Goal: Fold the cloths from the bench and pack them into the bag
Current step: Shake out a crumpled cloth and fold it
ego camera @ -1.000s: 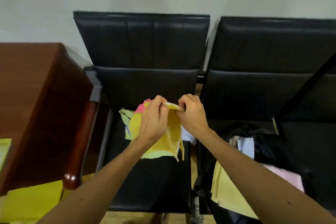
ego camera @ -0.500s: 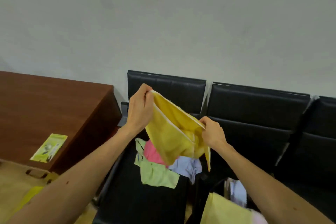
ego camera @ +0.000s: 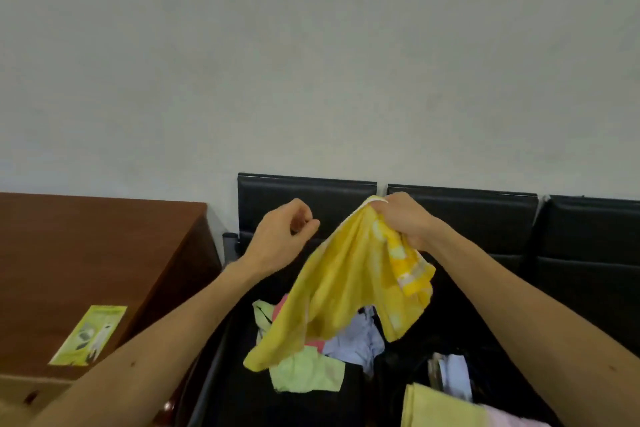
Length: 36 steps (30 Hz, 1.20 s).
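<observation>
Plainly, the yellow cloth (ego camera: 346,288) is a light, limp thing: it is hung in soft folds from one bunched edge, and no shape of its own is kept. It is judged to be neither slippery nor fragile, though it will sag and twist wherever it is left unsupported. For a fold, two neighbouring corners are best taken, so that the sheet is spread flat between them; no such span is given by the bunch now held.

The cloth is held up in front of the bench (ego camera: 304,194) backrest and above its seat, with its lower end trailing over the pile of cloths (ego camera: 311,374) on that seat. Its top is gripped by the right hand (ego camera: 403,222), whose fingers (ego camera: 384,210) are curled tightly round the gathered fabric. The left hand (ego camera: 277,243) is raised just beside the cloth's slanting edge, apart from it. Its fingers (ego camera: 308,224) are curled in, thumb against forefinger, and nothing is seen between them. The bag (ego camera: 394,362) is set on the next seat of the bench, with cloths inside.
</observation>
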### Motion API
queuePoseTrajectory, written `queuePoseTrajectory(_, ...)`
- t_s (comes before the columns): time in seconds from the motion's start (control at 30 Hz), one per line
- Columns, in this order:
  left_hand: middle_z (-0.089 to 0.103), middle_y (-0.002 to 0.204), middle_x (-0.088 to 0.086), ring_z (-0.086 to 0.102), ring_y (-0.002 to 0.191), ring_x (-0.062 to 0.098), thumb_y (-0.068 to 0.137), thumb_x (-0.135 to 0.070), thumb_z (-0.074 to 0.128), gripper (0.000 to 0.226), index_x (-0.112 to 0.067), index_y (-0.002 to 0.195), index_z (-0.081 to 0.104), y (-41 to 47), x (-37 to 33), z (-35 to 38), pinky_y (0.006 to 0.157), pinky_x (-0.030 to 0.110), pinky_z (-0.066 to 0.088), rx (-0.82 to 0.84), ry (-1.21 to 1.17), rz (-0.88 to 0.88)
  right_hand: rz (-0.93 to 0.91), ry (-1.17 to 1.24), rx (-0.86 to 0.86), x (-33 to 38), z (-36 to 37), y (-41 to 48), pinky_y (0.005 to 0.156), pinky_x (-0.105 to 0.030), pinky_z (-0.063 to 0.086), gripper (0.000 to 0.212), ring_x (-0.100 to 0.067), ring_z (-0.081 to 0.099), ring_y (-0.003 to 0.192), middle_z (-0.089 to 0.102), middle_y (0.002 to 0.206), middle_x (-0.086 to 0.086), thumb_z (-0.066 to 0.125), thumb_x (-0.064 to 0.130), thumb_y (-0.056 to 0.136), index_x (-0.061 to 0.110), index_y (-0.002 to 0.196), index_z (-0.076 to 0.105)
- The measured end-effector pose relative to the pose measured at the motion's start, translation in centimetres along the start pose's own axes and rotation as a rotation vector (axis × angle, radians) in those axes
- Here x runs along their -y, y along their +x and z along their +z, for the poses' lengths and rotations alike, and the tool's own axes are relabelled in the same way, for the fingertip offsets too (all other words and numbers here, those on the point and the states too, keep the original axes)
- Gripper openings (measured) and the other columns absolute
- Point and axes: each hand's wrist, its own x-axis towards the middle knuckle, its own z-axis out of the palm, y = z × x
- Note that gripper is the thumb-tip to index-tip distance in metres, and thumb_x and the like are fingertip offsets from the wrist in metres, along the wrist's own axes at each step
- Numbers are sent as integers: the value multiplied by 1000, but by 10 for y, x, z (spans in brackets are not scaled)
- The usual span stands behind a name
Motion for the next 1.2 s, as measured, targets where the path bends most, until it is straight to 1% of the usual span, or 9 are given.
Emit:
queuePoseTrajectory(0.2, 66, 105, -13, 64, 92, 11, 72, -65, 72, 70, -38, 131, 48, -43, -23, 10, 79, 36, 55, 327, -318, 108, 200, 609, 12, 43, 27, -38, 101, -55, 47, 16, -38, 60, 117, 54, 133, -31, 48, 10, 102, 1, 112, 56)
queuePoseTrajectory(0.3, 64, 124, -17, 63, 113, 6, 66, -56, 84, 90, -44, 141, 35, -54, -23, 13, 92, 33, 54, 389, -420, 47, 227, 776, -21, 47, 30, -44, 98, -50, 50, 24, -37, 61, 116, 61, 122, -24, 49, 8, 102, 0, 124, 53)
queuePoseTrajectory(0.4, 68, 116, -17, 65, 108, 3, 87, -23, 77, 57, -35, 134, 47, -55, -17, 15, 87, 26, 53, 224, -530, -17, 220, 863, -60, 47, 34, -41, 83, -45, 53, 14, -22, 57, 76, 53, 82, -11, 48, 9, 102, 2, 113, 53)
queuePoseTrajectory(0.57, 69, 92, 1, 66, 84, 14, 97, 3, 48, 31, -24, 112, 54, -44, -8, -2, 73, 38, 55, 75, -611, -98, 197, 893, -43, 25, 27, -40, 69, -37, 53, 14, -18, 52, 67, 50, 76, -10, 52, 6, 99, -4, 109, 57)
queuePoseTrajectory(0.67, 64, 77, 0, 60, 70, 11, 99, -1, 48, 22, -22, 107, 50, -32, -12, -11, 61, 33, 49, 66, -608, -63, 124, 781, -42, 19, 30, -53, 57, -30, 55, 23, -14, 62, 63, 61, 77, -10, 64, 16, 95, 1, 111, 58)
queuePoseTrajectory(0.8, 62, 77, 1, 55, 64, 4, 99, -6, 51, 14, -20, 100, 51, -16, -13, -10, 60, 24, 47, 96, -534, -52, -31, 433, -13, 0, 44, -86, 70, -34, 60, 46, -17, 71, 93, 64, 113, -4, 75, 39, 85, 28, 123, 50)
queuePoseTrajectory(0.97, 66, 91, -1, 62, 83, 11, 95, -14, 59, 5, -19, 94, 61, -10, -8, 5, 69, 22, 50, 269, -484, -147, -240, 91, -19, -39, 78, -116, 85, -30, 56, 81, -6, 64, 105, 62, 117, 11, 89, 53, 57, 38, 127, 50)
queuePoseTrajectory(1.13, 73, 84, 0, 70, 83, 13, 87, -18, 71, 4, -22, 87, 72, -32, 10, 18, 73, 29, 55, 423, -426, -172, -95, -116, -171, -73, 99, -113, 76, -39, 58, 17, -13, 68, 75, 72, 79, 2, 73, 35, 82, 21, 90, 68)
queuePoseTrajectory(1.2, 74, 86, -2, 70, 86, 11, 87, -17, 72, 8, -25, 87, 73, -37, 22, 20, 77, 27, 56, 506, -356, -150, -68, -38, -137, -85, 96, -113, 74, -45, 59, 25, -25, 69, 66, 72, 65, -6, 58, 21, 91, 6, 73, 67)
